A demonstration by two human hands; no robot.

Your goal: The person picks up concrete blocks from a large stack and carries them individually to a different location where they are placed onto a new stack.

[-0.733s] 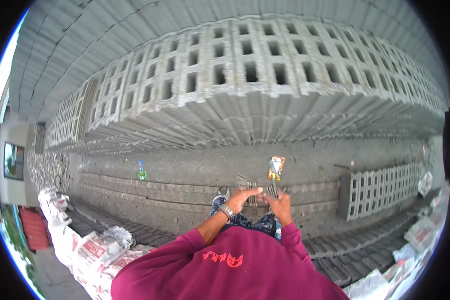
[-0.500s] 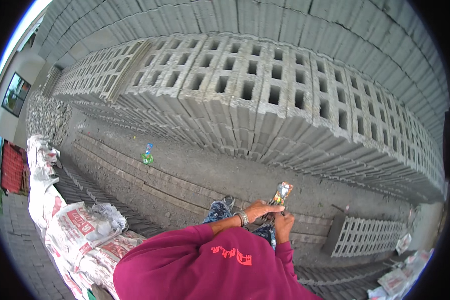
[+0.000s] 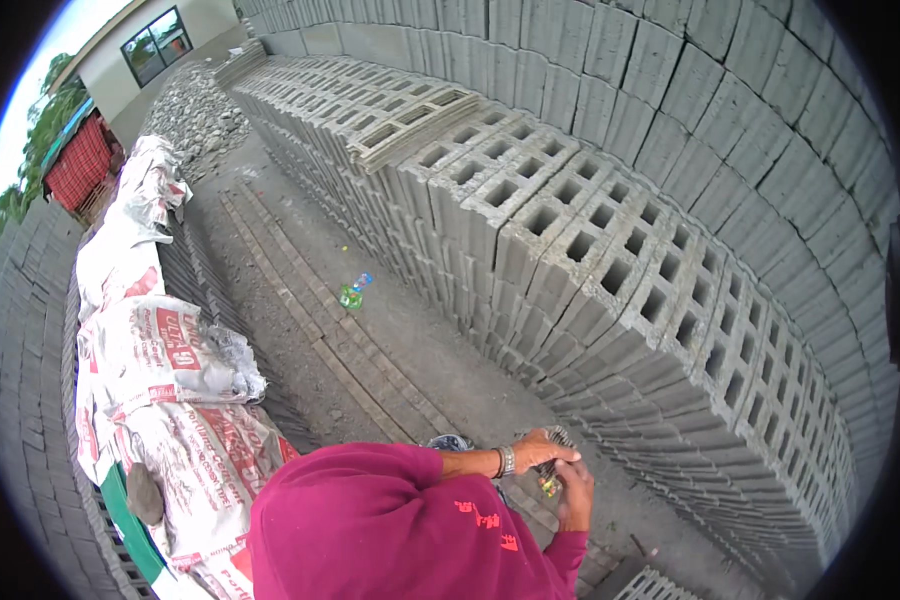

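In front of my maroon shirt, both hands are close together over a small colourful foil wrapper (image 3: 549,487). My left hand (image 3: 534,451), with a metal watch on its wrist, is closed at the wrapper's upper part, where a grey, ridged-looking bit shows. My right hand (image 3: 576,487) is bent in from the other side, its fingers closed at the wrapper's edge. The fingers cover most of it, so its shape and contents cannot be made out.
Long stacks of hollow concrete blocks (image 3: 560,190) run along the right, with more blocks behind. White and red cement sacks (image 3: 170,345) lie on the left. Wooden planks (image 3: 300,310) line the dirt floor, near a green and blue litter piece (image 3: 351,297). A gravel pile (image 3: 195,105) lies far off.
The view has swung left, showing more sacks and the building. The wrapper, earlier sticking out beyond my hands, now sits lower and mostly between them.
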